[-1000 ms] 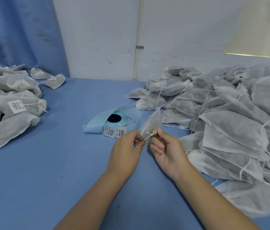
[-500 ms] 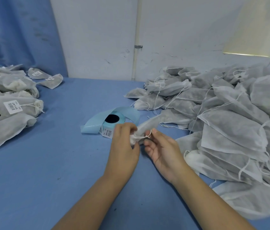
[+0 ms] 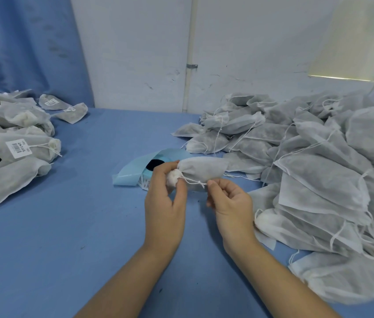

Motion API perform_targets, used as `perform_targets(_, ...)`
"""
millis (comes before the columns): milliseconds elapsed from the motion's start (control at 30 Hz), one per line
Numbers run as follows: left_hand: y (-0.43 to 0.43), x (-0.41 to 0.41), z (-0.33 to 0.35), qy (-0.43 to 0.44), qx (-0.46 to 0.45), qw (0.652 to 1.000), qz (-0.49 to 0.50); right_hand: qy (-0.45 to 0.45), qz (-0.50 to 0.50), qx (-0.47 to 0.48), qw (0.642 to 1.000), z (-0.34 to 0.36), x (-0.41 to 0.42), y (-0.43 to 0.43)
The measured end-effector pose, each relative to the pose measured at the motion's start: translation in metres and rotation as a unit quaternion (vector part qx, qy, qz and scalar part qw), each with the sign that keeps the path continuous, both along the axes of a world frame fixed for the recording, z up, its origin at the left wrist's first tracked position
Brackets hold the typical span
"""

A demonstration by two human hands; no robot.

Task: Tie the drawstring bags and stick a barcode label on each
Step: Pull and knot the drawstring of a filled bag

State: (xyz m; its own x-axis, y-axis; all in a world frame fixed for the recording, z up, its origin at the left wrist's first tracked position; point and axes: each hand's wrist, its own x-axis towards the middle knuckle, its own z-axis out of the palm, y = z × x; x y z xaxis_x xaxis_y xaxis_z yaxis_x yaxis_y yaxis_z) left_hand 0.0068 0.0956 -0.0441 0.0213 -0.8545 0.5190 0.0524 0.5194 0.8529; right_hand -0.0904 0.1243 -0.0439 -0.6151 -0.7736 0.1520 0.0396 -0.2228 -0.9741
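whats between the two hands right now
Head view: the white drawstring stretches from the gathered neck of the bag, gripped by the left hand, to the right hand, which pinches its end.

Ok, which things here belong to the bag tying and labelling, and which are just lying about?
Job: held bag, drawstring, label roll, untied bag pile, labelled bag pile.
Just there: blue curtain, wall pipe.

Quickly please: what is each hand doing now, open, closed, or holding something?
Left hand: grips the gathered neck of the drawstring bag.
Right hand: pinches the end of its drawstring.
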Motion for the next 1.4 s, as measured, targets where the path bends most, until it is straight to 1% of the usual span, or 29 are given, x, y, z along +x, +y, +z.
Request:
perform_targets(133, -0.003, 0.001, -0.003, 0.001, -0.017, 1.0, 0.023, 0.022, -0.02, -0.002, 1.0, -0.004, 0.002, -0.001)
perform_targets(233, -0.006, 0.001, -0.007, -0.003, -0.024, 0.999, 0.036, 0.076, -0.023, 0.034, 0.996, -0.008, 0.003, -0.002)
perform_targets(267, -0.007, 0.001, -0.007, -0.003, -0.024, 0.999, 0.04, 0.078, -0.016, 0.04, 0.996, -0.009, 0.003, -0.002)
perform_targets(367, -0.009, 0.003, -0.007, -0.017, -0.037, 0.997, 0.063, 0.045, 0.017, 0.045, 0.998, -0.013, 0.006, -0.002)
perform_targets(433, -0.009, 0.003, -0.006, -0.028, -0.043, 0.996, 0.068, 0.03, 0.002, 0.048, 0.998, -0.013, 0.008, -0.003)
perform_targets(533, -0.007, 0.003, -0.007, -0.032, -0.037, 0.998, 0.033, 0.023, -0.023, 0.042, 0.999, -0.012, 0.009, -0.003)
perform_targets(633, -0.006, 0.002, -0.01, -0.063, -0.038, 0.997, -0.003, 0.016, -0.031, 0.033, 0.999, -0.012, 0.009, -0.002)
perform_targets(733, -0.005, -0.003, -0.012, -0.101, -0.047, 0.993, 0.026, 0.006, -0.036, 0.029, 0.999, -0.012, 0.011, -0.002)
perform_targets(800, -0.007, -0.005, -0.014, -0.098, -0.04, 0.993, 0.042, -0.009, -0.028, 0.03, 0.999, -0.011, 0.012, -0.001)
perform_targets(967, -0.01, -0.003, -0.01, -0.035, 0.001, 0.998, 0.044, -0.004, -0.011, 0.03, 0.999, -0.01, 0.015, 0.001)
perform_targets(1100, -0.011, -0.002, -0.009, -0.014, 0.001, 0.999, 0.052, 0.008, -0.006, 0.029, 1.0, -0.01, 0.017, 0.001)
perform_targets(1200, -0.01, -0.003, -0.008, 0.013, 0.032, 0.998, 0.048, 0.017, -0.009, 0.029, 0.999, -0.01, 0.016, 0.0)
perform_targets(1300, -0.011, -0.006, -0.002, 0.097, 0.078, 0.992, 0.019, 0.025, -0.011, 0.029, 0.999, -0.011, 0.014, 0.0)
perform_targets(1367, -0.012, -0.008, 0.0, 0.156, 0.113, 0.981, 0.001, 0.029, -0.01, 0.033, 0.999, -0.012, 0.013, -0.001)
perform_targets(1400, -0.013, -0.008, 0.0, 0.172, 0.132, 0.976, -0.006, 0.028, -0.011, 0.034, 0.999, -0.012, 0.013, -0.001)
